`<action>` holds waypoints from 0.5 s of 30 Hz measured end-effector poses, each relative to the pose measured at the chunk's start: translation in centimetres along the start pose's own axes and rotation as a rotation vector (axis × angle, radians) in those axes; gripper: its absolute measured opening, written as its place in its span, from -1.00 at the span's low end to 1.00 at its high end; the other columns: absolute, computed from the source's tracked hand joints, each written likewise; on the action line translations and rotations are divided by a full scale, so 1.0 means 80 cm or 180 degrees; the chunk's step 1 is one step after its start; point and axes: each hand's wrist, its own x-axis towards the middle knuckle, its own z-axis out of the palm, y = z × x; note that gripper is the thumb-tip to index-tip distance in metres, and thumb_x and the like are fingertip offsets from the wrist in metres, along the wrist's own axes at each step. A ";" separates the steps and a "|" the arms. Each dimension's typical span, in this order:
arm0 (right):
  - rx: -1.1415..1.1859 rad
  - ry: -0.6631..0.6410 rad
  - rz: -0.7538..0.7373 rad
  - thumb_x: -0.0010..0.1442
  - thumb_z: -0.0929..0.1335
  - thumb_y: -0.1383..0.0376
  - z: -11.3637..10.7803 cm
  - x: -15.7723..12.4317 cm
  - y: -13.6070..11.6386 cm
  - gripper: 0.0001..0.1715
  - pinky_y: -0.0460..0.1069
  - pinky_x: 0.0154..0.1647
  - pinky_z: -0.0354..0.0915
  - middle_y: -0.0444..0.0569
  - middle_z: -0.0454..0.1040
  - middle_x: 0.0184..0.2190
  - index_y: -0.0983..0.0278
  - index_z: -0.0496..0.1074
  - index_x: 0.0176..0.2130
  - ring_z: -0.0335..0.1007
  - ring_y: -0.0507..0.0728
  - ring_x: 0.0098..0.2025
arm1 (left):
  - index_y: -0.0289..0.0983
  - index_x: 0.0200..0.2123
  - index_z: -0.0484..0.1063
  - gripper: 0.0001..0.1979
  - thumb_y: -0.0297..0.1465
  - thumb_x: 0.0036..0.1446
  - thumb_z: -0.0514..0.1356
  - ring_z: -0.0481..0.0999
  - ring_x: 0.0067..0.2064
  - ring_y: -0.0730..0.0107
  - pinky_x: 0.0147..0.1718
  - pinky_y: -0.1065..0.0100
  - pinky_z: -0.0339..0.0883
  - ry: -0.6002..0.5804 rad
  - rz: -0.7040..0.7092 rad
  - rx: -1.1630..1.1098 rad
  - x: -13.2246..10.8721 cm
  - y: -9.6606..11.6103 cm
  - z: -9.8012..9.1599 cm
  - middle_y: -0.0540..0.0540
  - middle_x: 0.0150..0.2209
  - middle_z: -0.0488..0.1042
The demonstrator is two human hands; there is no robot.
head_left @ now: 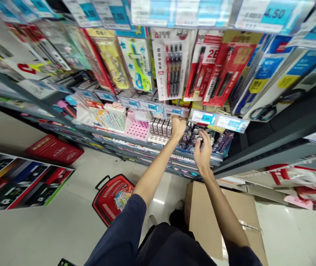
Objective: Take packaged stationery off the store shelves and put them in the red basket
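Beneath the price strip (176, 111), your left hand (178, 127) reaches in beside the small upright boxes (160, 128), its fingers hidden, so I cannot tell whether they grip anything. Your right hand (204, 152) is at the dark patterned packets (190, 141), right of those boxes, thumb and fingers apart. Handle packets by their edges, and keep your left wrist clear of the strip.
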 end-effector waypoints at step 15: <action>-0.0394 -0.2262 0.1628 0.22 0.29 0.14 0.047 -0.404 -0.083 -0.70 0.18 -0.01 0.50 0.07 0.66 -0.22 0.16 0.60 -0.30 0.63 0.33 -0.08 | -0.08 -0.51 0.38 -0.65 0.06 -0.17 0.18 0.65 -0.07 -0.28 0.01 -0.28 0.42 -0.0717 -0.2571 0.1430 -0.482 -0.112 -0.491 -0.11 -0.38 0.61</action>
